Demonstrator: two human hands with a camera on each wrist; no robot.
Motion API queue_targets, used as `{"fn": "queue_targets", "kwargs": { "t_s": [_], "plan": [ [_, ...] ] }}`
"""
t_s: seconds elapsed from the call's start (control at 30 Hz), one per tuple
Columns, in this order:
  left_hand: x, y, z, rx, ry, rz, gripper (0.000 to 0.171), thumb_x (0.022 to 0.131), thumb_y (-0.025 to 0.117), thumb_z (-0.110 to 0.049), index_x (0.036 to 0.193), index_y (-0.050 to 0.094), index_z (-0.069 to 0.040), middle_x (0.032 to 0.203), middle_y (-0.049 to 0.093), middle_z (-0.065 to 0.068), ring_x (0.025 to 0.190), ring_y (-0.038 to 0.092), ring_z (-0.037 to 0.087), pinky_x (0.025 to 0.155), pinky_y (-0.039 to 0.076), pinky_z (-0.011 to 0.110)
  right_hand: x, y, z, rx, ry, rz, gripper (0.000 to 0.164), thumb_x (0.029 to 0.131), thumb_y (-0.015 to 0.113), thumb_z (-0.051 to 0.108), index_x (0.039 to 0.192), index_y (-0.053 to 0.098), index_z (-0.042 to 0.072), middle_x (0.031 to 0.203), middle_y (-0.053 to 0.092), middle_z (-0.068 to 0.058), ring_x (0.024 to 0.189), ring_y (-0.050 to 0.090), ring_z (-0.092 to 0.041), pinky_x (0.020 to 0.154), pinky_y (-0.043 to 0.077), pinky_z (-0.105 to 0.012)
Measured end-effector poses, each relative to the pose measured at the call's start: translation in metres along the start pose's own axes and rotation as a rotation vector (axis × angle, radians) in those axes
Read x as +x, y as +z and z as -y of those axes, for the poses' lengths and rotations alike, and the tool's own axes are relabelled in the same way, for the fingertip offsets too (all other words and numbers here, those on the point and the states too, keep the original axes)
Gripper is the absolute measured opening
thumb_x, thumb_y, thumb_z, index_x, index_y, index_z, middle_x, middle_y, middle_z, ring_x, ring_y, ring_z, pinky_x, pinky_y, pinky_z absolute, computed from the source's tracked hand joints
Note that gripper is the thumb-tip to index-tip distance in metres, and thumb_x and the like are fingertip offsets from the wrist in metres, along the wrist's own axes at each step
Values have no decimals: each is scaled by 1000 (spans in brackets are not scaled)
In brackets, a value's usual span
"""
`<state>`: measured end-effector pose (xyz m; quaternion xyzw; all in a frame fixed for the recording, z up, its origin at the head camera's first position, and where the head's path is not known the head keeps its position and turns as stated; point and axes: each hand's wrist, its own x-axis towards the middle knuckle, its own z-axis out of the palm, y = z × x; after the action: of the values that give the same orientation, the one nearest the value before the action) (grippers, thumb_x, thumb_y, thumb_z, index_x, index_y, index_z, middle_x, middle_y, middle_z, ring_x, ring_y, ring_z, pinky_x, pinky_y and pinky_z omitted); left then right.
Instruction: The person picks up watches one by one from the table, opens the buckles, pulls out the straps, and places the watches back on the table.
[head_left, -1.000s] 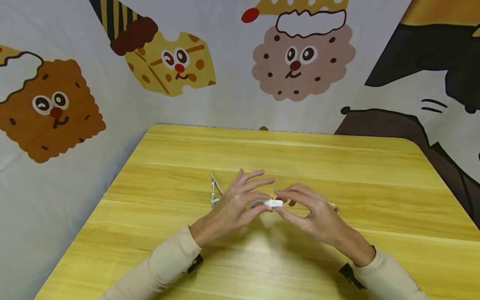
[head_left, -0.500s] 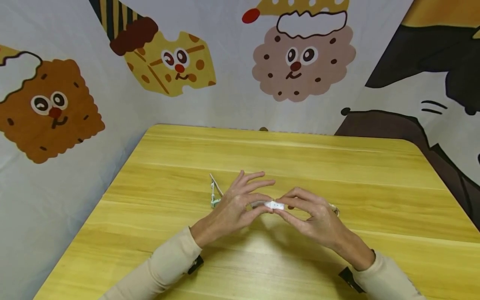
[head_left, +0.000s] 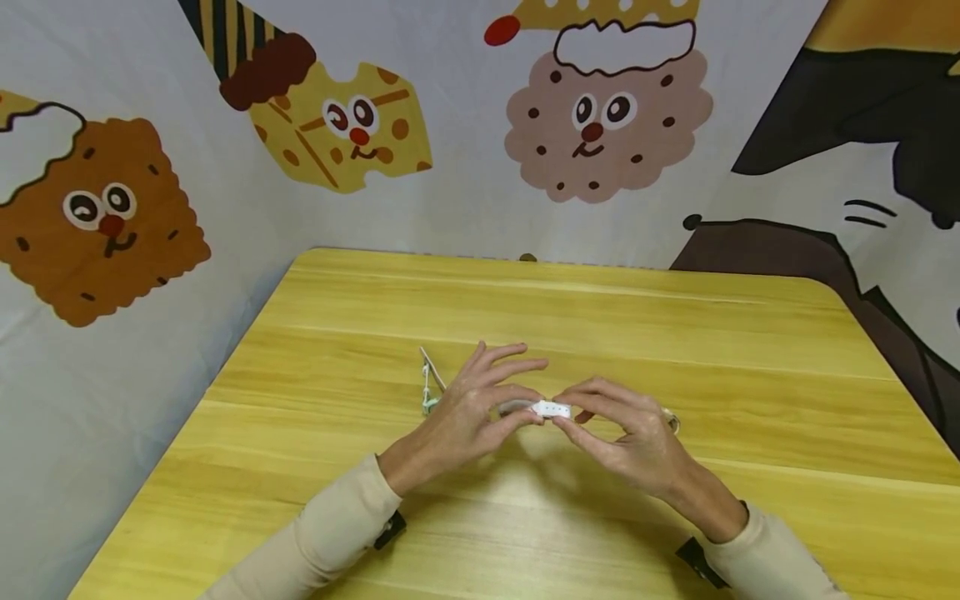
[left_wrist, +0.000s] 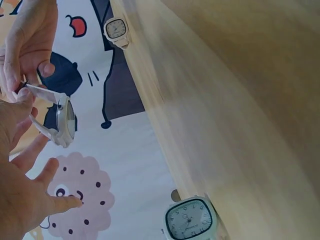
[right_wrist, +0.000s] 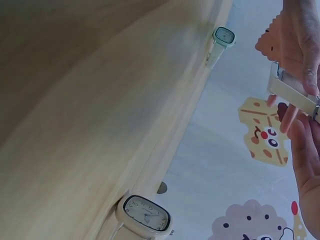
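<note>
From left to right along my worktop [head_left: 525, 308]: a pale green watch [left_wrist: 190, 220] lies on the far side of my left hand [head_left: 472, 407]. That hand pinches a white watch [left_wrist: 63, 122] by its strap between thumb and forefinger, the other fingers spread. The watch is held up off the wood, its holed strap section [head_left: 553, 409] bridging my two hands. My right hand [head_left: 637, 433] pinches the strap near the buckle [right_wrist: 316, 106]; whether this is fastened I cannot tell. Beyond it rests a cream watch [right_wrist: 146, 215]. Likely faults, in my judgement: the narrow strap twisting out of so small a pinch, dropping the case; or unequal pull leaving holes and buckle misaligned.
</note>
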<state>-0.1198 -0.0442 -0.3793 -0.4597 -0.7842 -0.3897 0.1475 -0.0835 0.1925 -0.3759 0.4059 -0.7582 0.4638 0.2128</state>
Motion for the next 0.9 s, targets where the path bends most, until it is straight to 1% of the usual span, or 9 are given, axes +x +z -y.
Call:
{"fn": "queue_targets", "kwargs": {
  "t_s": [0.13,0.27,0.5,0.77,0.9],
  "plan": [
    [-1,-1,1,-4,-10,-12,14,88,82,-16,98,79,-7,137,62,8,138,45,32,115,16,67,-1,-1,2,2,69,25,28,102,64,25,110,73,-1,103,73,-12,87,72,-23,71,60,-26],
    [0,-2,1,-5,-13,-18,14,87,82,-16,98,79,-7,137,63,8,137,45,32,116,16,65,-3,-2,2,8,104,39,27,103,63,25,113,71,2,105,73,-11,90,72,-23,74,60,-27],
    [-1,-1,-1,12,-3,-11,16,86,84,-17,98,79,-8,136,63,7,137,46,32,115,18,65,-7,-2,4,24,120,31,21,102,65,22,111,69,3,106,73,-11,92,72,-22,76,60,-28],
    [-1,-1,-6,-1,-15,-7,15,87,83,-17,99,79,-8,136,63,6,138,45,28,118,17,61,-10,-2,6,17,118,15,29,104,60,29,111,66,1,107,73,-12,92,71,-20,77,59,-25],
    [0,-2,-7,-13,-18,-7,15,88,82,-17,99,78,-7,136,63,6,138,45,28,118,16,60,-10,-4,8,62,136,14,32,105,57,27,112,58,-4,108,72,-15,91,72,-20,78,59,-26]
  ]
}}
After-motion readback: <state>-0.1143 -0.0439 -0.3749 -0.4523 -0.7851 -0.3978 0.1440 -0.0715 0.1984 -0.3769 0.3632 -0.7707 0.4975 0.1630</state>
